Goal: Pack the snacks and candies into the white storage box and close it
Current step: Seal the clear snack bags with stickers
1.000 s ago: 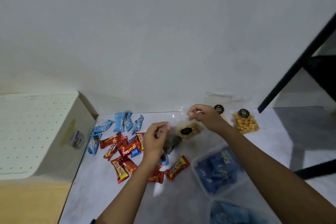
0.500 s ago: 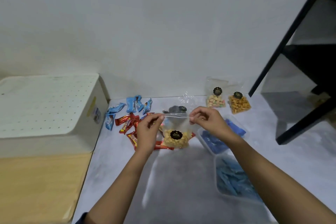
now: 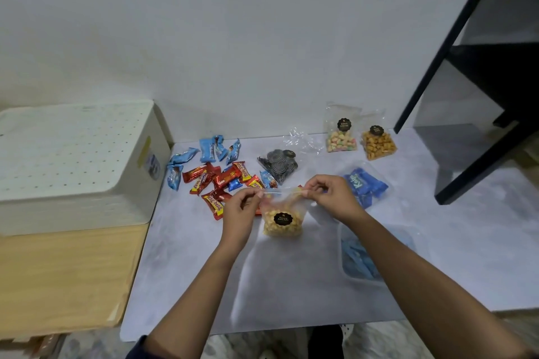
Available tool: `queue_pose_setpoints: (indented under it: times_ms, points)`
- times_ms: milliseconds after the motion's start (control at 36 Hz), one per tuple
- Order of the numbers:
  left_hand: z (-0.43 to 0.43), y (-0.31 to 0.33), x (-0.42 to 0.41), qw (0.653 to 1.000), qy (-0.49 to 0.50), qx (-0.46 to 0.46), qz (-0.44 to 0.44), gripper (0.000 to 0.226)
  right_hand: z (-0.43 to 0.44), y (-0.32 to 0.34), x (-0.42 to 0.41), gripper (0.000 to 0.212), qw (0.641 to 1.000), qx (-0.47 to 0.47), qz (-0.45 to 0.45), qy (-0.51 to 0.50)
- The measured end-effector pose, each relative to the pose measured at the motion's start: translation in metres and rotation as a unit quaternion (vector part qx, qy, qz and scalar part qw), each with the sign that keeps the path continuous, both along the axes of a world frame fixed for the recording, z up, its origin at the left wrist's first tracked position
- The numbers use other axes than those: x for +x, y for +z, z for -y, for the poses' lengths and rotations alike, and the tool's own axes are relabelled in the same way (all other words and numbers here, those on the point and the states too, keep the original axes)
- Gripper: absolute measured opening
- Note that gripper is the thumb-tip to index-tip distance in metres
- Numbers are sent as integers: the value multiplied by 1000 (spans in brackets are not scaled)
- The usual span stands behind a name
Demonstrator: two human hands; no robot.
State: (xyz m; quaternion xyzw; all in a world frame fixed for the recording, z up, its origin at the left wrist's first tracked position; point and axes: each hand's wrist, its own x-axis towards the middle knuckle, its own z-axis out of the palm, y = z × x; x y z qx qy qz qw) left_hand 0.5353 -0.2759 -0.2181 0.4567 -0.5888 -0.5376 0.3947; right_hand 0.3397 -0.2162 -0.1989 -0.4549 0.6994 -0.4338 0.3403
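Note:
A clear zip bag of yellow snacks with a black round label hangs upright above the table. My left hand pinches its top left corner and my right hand pinches its top right corner. The white storage box with a perforated lid sits shut at the left. Red candy bars and blue candy packs lie scattered behind my left hand. A bag of dark spiral candies lies beyond the held bag.
Two more snack bags, pastel and orange, stand by the wall. Two clear tubs of blue packets sit at the right. A black shelf frame stands far right. A wooden board lies under the box.
The snack bag has come up off the table and now hangs between both hands by its top edge. The view has tilted down and pulled back.

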Motion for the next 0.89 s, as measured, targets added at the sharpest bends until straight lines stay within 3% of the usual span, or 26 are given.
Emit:
queue_pose_setpoints:
  times_ms: [111, 333, 611, 889]
  points:
    - [-2, -5, -2, 1000, 7, 8, 1, 9, -2, -1, 0, 4, 1000, 10, -9, -3]
    - [-5, -2, -28, 1000, -1, -6, 13, 8, -15, 3, -24, 19, 999, 22, 25, -20]
    - [-6, -7, -28, 1000, -4, 6, 7, 8, -16, 1, -23, 9, 999, 38, -3, 3]
    - [-5, -6, -26, 1000, -18, 0, 26, 7, -8, 5, -16, 9, 991, 67, -109, 46]
